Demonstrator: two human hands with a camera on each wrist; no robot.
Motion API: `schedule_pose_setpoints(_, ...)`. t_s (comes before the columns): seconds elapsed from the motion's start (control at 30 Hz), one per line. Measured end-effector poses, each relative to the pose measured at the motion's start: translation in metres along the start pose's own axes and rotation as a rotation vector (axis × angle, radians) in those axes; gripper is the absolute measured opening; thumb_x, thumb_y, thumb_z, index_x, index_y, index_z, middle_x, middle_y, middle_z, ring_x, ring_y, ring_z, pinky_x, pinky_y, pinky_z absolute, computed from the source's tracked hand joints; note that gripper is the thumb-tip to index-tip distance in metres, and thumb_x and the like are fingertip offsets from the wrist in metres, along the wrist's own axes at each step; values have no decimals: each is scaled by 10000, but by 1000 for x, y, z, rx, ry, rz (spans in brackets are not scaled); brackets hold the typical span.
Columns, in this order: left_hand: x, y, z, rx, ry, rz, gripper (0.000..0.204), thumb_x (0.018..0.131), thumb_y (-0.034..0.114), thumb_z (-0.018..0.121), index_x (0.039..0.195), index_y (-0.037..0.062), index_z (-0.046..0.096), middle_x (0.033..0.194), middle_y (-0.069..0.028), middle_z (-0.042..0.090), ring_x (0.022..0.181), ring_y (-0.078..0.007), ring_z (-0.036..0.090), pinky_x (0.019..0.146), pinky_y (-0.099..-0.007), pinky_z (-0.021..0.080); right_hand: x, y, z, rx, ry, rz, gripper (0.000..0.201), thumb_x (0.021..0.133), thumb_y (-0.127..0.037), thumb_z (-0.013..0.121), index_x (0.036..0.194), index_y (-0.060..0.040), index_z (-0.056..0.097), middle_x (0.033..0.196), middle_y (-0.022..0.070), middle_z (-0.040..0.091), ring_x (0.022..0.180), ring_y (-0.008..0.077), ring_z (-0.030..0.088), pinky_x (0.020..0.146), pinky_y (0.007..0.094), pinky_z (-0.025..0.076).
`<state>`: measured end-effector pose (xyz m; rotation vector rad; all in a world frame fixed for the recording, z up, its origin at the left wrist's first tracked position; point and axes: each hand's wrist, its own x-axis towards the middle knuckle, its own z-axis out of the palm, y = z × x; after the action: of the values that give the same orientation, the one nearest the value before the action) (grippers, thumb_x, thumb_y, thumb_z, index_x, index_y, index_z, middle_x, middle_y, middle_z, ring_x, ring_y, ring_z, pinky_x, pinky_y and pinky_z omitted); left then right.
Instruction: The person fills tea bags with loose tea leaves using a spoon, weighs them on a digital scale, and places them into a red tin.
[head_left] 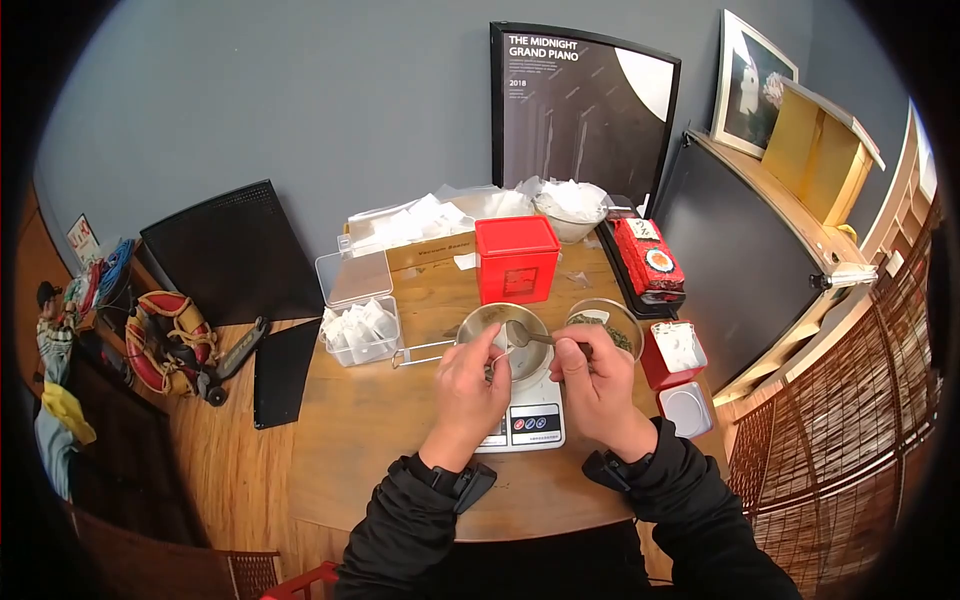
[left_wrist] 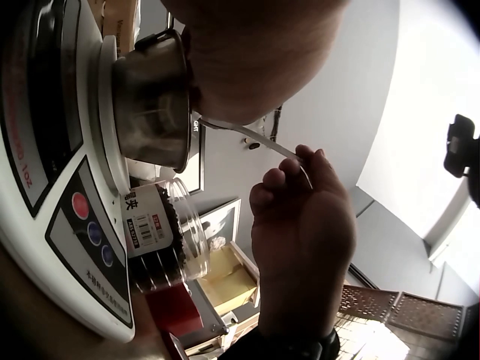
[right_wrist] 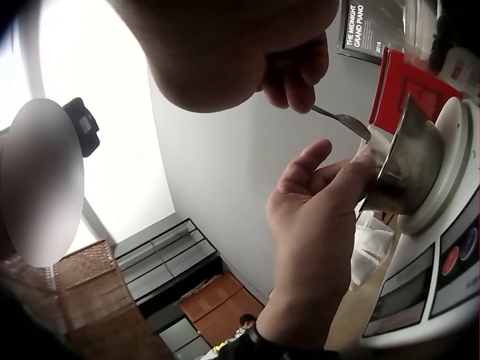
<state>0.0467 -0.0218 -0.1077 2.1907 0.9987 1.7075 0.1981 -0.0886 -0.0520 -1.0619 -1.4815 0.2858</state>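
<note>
In the head view my left hand (head_left: 472, 385) pinches a small white pouch at the near left of a metal pot (head_left: 480, 318); in the right wrist view the pouch (right_wrist: 365, 152) is at the pot's rim. My right hand (head_left: 605, 388) grips a metal spoon (head_left: 530, 336) by its handle, and the spoon's bowl is at the pouch. The pot stands on a white scale (head_left: 550, 410). A clear jar (head_left: 638, 322) of dark green leaves stands to the right of the pot. What the pouch holds is hidden.
A red tin (head_left: 517, 262) stands behind the pot. White pouches fill a plastic box (head_left: 362, 350) at left, beside the pot's long handle. Farther back are a glass bowl (head_left: 572, 230) and a tray of white pouches. An open red tin (head_left: 668, 372) and its lid (head_left: 686, 410) lie right.
</note>
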Motion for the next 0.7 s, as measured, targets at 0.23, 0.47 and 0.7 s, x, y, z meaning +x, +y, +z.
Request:
schedule_pose_setpoints(0.23,-1,-3,0,1,5,-35,430,758,-17,699,1181,46,650,797,-58,694,725,-280,654,717,-389,526,-10,4,-14,85,74,19,141,1025,-114,557,1055,15,605,737,48,638,649,101,617,595,256,504)
schedule_pose_setpoints(0.47,-1,-2,-1,2,-9,-62,441,754,-18,700,1187,42,649,804,-63,696,747,-277,654,722,-385,526,-16,45,-58,89,294,53,209,1063,-204,499,1069,-8,573,716,29,570,608,77,528,553,224,439)
schedule_pose_setpoints(0.7,-1,-3,0,8,-7,-39,434,751,-21,705,1179,23,653,805,-68,702,749,-269,658,729,-386,529,-28,73,-76,4,314,264,247,1064,-242,505,994,-22,593,685,7,554,579,59,496,528,217,414)
